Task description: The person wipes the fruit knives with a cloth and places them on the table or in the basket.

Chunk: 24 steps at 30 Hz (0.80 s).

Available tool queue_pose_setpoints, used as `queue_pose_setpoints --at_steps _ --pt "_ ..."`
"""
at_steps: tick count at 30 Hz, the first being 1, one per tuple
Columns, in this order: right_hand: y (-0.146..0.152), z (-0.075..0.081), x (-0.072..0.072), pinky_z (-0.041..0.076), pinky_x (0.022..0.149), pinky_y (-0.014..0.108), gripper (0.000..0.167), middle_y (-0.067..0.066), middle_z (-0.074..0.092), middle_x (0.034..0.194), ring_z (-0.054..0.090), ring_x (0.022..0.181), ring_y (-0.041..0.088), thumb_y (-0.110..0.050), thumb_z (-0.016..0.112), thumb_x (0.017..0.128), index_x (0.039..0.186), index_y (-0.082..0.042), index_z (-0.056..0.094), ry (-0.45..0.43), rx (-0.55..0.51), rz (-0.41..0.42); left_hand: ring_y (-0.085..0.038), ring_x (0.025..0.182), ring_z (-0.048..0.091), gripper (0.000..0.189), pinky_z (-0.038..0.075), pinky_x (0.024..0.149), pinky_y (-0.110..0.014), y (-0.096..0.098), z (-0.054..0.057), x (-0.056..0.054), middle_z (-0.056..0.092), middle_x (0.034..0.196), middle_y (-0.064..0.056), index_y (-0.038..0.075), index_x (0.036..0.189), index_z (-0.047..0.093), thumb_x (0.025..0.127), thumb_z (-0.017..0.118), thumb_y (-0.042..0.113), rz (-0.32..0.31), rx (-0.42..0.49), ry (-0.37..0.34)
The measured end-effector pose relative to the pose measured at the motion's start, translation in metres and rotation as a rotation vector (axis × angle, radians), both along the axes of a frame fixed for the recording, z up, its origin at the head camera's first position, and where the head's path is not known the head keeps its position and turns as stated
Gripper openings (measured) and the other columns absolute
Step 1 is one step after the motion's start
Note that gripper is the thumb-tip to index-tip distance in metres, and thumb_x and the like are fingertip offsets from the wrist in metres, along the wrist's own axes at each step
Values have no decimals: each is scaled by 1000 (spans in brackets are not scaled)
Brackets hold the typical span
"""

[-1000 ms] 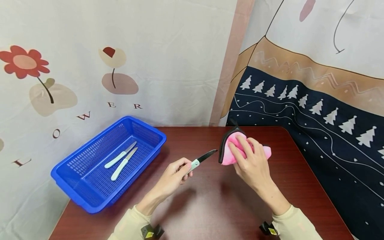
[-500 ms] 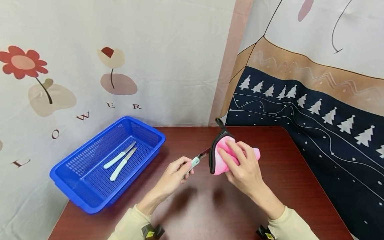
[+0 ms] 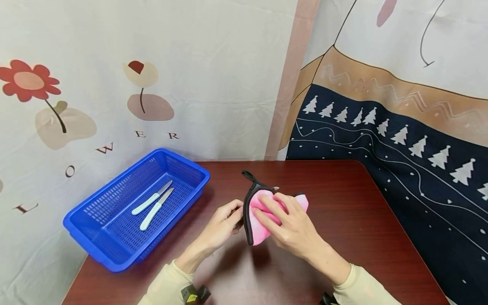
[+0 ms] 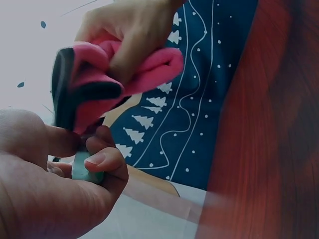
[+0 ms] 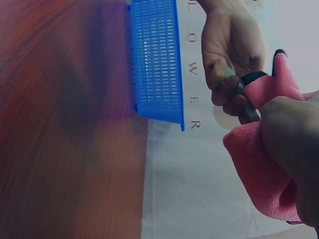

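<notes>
The left hand (image 3: 221,224) grips a paring knife by its pale green handle (image 4: 82,169), over the table's middle. Folded in the right hand (image 3: 299,233) is a pink cloth (image 3: 259,231) with black edging and a black hanging loop (image 3: 248,176). The cloth wraps over the knife's blade, and only the tip (image 3: 275,188) pokes out past its upper edge. The right fingers press into the pink fabric close beside the left fingertips. Most of the blade is hidden by the cloth.
A blue plastic basket (image 3: 187,167) stands at the table's left. Two knives with pale handles, one (image 3: 151,203) beside the other (image 3: 157,209), lie in it. The dark red wooden table (image 3: 366,237) meets patterned curtains at the back and right.
The right hand has moved left and slightly down with the cloth, from beyond the knife's tip along the blade to the left hand. The left hand has stayed nearly still.
</notes>
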State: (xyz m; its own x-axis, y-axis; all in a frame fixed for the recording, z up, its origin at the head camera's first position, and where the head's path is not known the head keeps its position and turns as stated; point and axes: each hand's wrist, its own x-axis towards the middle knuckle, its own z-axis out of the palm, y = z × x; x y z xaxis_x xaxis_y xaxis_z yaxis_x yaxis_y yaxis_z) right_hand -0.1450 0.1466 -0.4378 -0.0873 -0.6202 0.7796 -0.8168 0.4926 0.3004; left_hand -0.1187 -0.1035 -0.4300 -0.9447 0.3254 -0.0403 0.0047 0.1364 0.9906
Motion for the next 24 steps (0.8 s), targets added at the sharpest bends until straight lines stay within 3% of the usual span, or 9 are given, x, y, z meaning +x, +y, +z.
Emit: queue_pose_setpoints --at_steps 9,24 --pt "1 -3 -2 59 98 51 37 17 75 140 67 114 44 -10 59 103 132 -11 81 -14 12 -81 -9 75 51 30 39 63 -17 -1 0 1 60 92 -5 -5 121 68 120 50 19 19 25 -25" --pt "18 -4 -8 59 97 52 40 22 73 140 65 116 44 -20 58 106 139 -13 78 -68 19 -173 -7 75 50 28 37 61 -16 -4 -1 0 62 93 -7 -4 118 67 119 52 19 27 26 -23"
